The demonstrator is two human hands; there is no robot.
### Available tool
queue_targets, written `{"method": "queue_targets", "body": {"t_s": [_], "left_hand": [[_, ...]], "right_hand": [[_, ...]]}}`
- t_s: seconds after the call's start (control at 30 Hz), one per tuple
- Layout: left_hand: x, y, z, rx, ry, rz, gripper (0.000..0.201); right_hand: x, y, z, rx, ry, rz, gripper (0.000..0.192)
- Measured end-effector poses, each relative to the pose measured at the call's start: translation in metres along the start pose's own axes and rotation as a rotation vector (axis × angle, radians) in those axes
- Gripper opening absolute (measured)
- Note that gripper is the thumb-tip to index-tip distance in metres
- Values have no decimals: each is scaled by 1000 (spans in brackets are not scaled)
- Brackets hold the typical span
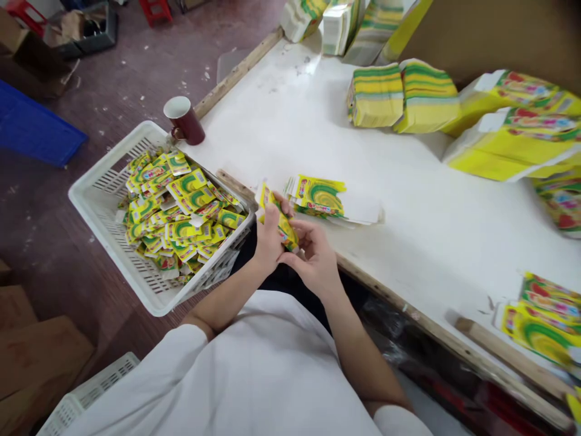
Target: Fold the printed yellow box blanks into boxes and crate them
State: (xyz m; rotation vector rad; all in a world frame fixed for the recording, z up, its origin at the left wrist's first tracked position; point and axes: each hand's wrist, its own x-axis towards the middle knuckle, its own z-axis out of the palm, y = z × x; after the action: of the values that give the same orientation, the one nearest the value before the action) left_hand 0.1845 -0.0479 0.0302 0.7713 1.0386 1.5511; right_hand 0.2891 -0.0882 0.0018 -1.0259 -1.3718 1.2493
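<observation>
Over the table's front edge, my left hand [269, 237] is closed around a small yellow-and-green carton [285, 229], thumb along its near side. My right hand [316, 257] pinches the carton's lower right end with curled fingers and thumb. Just beyond them, a short stack of flat printed cartons [320, 195] lies on the white table [290, 121]. To the left, a white plastic basket [154, 306] is heaped with small yellow-and-green cartons [181, 212] of the same print.
At the table's left corner stands a dark red mug [188, 124]. Bundles of flat cartons [376, 97] and larger yellow boxes [512, 142] line the back right. A wooden bar [508, 357] and more printed cartons [542, 321] lie front right. Cardboard boxes [40, 351] sit on the floor.
</observation>
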Motion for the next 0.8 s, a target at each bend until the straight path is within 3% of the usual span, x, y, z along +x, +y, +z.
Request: {"method": "queue_targets", "body": {"t_s": [0.13, 0.27, 0.33, 0.4, 0.47, 0.53, 0.57, 0.63, 0.73, 0.8], "left_hand": [[-7, -13, -10, 13, -146, -12, 82], [-4, -20, -19, 83, -96, -9, 43], [5, -12, -28, 158, -153, 17, 40], [15, 2, -39, 266, -265, 98, 55], [22, 18, -48, 425, -382, 217, 84], [24, 28, -51, 636, -517, 292, 111], [22, 30, -50, 745, -591, 287, 113], [16, 28, -44, 893, -666, 242, 94], [5, 18, -34, 950, -646, 249, 75], [-1, 12, -31, 931, -671, 348, 81]], "right_hand": [[8, 0, -15, -2, 158, -47, 35], [11, -3, -30, -62, 271, -129, 10], [12, -6, -38, -222, 316, -233, 7], [13, -9, -49, -493, 361, -360, 19], [13, -14, -57, -767, 361, -492, 30], [11, -18, -60, -896, 245, -582, 40], [10, -19, -59, -896, 178, -604, 44], [8, -21, -54, -806, 126, -586, 49], [5, -18, -45, -510, 278, -419, 78], [5, -11, -40, -260, 277, -230, 74]]}}
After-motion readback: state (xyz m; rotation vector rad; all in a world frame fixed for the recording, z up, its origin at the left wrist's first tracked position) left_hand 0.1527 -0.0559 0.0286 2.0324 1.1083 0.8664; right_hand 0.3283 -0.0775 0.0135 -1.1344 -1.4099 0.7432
